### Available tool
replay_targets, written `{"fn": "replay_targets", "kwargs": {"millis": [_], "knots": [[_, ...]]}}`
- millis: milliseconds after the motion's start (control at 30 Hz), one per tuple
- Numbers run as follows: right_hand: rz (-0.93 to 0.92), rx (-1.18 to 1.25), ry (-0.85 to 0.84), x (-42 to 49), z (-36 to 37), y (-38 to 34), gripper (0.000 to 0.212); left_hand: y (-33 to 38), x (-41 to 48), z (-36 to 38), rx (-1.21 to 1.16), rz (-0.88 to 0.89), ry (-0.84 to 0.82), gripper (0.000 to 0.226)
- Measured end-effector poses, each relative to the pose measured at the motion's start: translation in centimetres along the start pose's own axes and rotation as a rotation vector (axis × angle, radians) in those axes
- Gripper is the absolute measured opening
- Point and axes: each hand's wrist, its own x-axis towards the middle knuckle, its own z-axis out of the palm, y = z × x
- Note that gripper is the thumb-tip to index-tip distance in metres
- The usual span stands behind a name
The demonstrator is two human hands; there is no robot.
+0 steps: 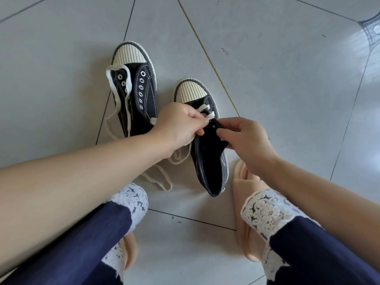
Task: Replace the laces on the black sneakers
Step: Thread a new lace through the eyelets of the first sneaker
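Two black canvas sneakers with ribbed cream toe caps stand on the grey tile floor. The left sneaker (141,93) has bare eyelets, and a loose white lace (120,91) is draped over its left side. The right sneaker (209,153) has a white lace (205,112) crossed through its front eyelets. My left hand (178,124) pinches this lace over the shoe's tongue. My right hand (244,138) grips the right eyelet flap between thumb and fingers. The lace's free length (160,179) trails on the floor beneath my left wrist.
My knees in navy trousers with white lace cuffs (267,210) fill the bottom of the view. Peach slippers (244,223) sit on my feet, the right one close beside the right sneaker's heel. Grey tiles (277,89) stretch all around.
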Motion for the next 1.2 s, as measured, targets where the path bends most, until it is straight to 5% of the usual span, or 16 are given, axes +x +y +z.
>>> {"fn": "replay_targets", "kwargs": {"millis": [100, 267, 1200], "knots": [[0.034, 0.068, -0.012, 0.2, -0.1, 0.1, 0.026, 0.2, 0.2, 0.3, 0.278, 0.133, 0.039, 0.019], [0.106, 0.254, -0.093, 0.4, -0.4, 0.1, 0.023, 0.1, 0.5, 0.7, 0.391, 0.148, 0.075, 0.02], [0.124, 0.316, -0.16, 0.9, -0.7, 0.4, 0.03, -1.7, 1.4, 2.5, 0.023, -0.006, 0.212, 0.023]]}}
